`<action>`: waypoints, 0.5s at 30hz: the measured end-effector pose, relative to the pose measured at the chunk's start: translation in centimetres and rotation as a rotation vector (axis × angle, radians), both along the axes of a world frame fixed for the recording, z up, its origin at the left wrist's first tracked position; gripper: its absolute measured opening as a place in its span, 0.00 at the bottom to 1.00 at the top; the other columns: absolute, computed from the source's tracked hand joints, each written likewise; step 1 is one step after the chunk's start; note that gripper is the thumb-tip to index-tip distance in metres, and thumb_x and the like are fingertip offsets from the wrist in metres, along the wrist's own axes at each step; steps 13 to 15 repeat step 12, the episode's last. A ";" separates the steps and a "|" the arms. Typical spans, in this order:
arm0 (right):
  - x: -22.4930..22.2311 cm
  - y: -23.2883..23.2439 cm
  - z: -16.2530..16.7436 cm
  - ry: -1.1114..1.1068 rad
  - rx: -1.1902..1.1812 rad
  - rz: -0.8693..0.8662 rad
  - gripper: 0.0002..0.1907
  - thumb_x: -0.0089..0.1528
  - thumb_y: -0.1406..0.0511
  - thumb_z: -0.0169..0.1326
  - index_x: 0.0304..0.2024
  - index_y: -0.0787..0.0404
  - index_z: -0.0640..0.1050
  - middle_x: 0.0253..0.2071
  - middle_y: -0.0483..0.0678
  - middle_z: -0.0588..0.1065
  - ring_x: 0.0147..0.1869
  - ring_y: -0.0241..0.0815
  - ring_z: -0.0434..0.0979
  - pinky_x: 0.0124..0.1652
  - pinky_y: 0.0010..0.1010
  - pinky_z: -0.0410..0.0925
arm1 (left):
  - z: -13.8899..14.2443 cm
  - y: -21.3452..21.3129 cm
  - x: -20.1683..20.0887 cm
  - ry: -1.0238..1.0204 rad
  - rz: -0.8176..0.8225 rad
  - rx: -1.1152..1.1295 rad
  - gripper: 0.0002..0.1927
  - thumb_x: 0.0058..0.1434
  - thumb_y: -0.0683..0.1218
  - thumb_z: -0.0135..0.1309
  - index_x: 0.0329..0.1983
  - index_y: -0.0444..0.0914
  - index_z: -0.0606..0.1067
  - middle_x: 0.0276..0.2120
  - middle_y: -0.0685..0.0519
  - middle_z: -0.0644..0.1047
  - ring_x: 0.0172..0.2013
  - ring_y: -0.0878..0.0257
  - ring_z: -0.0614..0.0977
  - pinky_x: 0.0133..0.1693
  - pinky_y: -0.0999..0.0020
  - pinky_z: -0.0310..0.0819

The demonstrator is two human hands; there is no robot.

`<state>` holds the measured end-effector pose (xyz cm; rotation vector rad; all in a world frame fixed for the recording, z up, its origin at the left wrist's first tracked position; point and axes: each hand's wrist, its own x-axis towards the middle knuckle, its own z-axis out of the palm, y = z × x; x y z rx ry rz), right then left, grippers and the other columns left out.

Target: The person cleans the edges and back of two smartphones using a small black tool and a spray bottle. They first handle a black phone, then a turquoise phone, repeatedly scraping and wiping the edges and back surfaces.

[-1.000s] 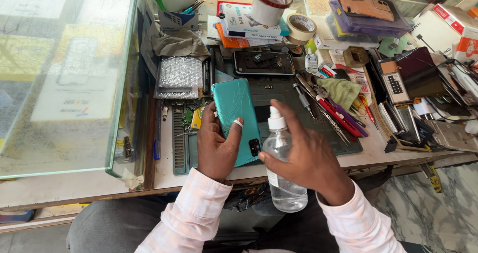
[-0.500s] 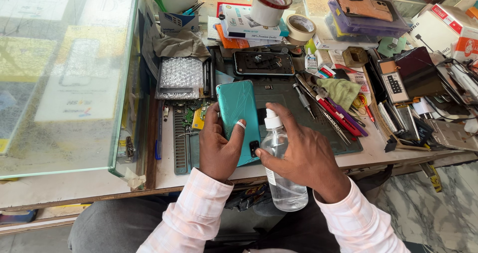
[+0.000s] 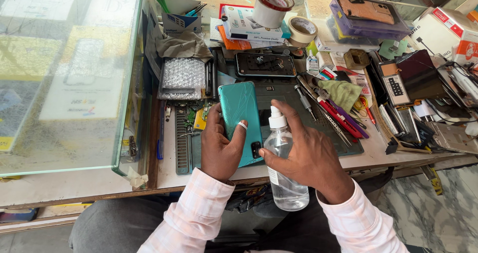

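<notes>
Left hand (image 3: 222, 146): grasps the teal phone (image 3: 241, 114), back up, thumb across it.
Phone: tilted over the dark mat (image 3: 279, 96) at the counter's (image 3: 378, 156) near edge.
Right hand (image 3: 306, 156): wrapped around the clear spray bottle (image 3: 285, 181), forefinger on its white nozzle.
Bottle: upright, just beside the phone.
Nearby: tape rolls (image 3: 302, 30), tweezers, black phone (image 3: 265, 64).

Your left hand (image 3: 222, 146) covers the lower left of the teal phone (image 3: 241, 117). Your right hand (image 3: 307, 156) hides the far side of the clear spray bottle (image 3: 283, 169). The white boxes (image 3: 450, 31) at far right are cut off by the frame edge. The small parts (image 3: 191, 117) beside the phone are too small to identify.
</notes>
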<state>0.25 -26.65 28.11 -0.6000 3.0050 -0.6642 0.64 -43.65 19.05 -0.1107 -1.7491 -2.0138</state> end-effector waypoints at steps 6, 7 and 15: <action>-0.1 -0.1 -0.4 0.082 0.015 0.074 0.51 0.50 0.52 0.65 0.71 0.49 0.56 0.28 0.59 0.79 0.34 0.63 0.84 0.35 0.49 0.74 | 0.0 -0.1 0.2 -0.027 0.003 0.005 0.21 0.65 0.37 0.53 0.61 0.32 0.65 0.44 0.46 0.81 0.41 0.65 0.83 0.40 0.71 0.80; 0.0 0.0 -0.6 0.066 0.030 0.054 0.51 0.50 0.51 0.66 0.70 0.48 0.56 0.29 0.59 0.80 0.35 0.63 0.84 0.36 0.49 0.74 | -0.1 -0.1 0.1 -0.016 0.002 -0.002 0.21 0.65 0.37 0.53 0.61 0.32 0.66 0.45 0.46 0.81 0.42 0.64 0.84 0.41 0.71 0.80; -0.3 0.5 -0.9 0.059 -0.041 0.049 0.50 0.50 0.51 0.65 0.70 0.48 0.56 0.35 0.57 0.81 0.38 0.62 0.85 0.39 0.50 0.74 | -0.6 -0.1 -0.1 0.007 -0.016 0.006 0.20 0.67 0.37 0.53 0.61 0.32 0.65 0.47 0.45 0.80 0.45 0.63 0.83 0.43 0.71 0.80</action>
